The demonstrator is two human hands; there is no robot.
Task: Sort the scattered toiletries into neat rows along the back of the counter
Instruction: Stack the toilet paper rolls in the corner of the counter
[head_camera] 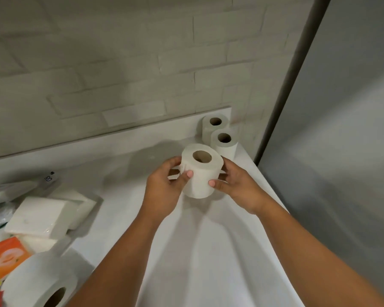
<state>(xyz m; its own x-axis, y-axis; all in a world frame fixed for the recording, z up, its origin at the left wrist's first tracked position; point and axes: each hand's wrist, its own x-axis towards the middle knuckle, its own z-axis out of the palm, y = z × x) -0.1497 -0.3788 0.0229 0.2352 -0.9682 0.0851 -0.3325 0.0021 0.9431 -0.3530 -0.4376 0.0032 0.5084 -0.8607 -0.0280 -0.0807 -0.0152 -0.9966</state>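
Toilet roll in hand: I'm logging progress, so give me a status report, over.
Left hand and right hand grip the toilet roll, core up. Back roll and front roll stand upright behind it. No obstruction seen.

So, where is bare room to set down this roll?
Bare counter lies along the back ledge, between the two standing rolls at the right and the napkin packs at the left, and across the near middle. The left front is crowded: orange packet, big roll.

The big roll (pixel 38 282) and orange packet (pixel 7 255) run off the frame.
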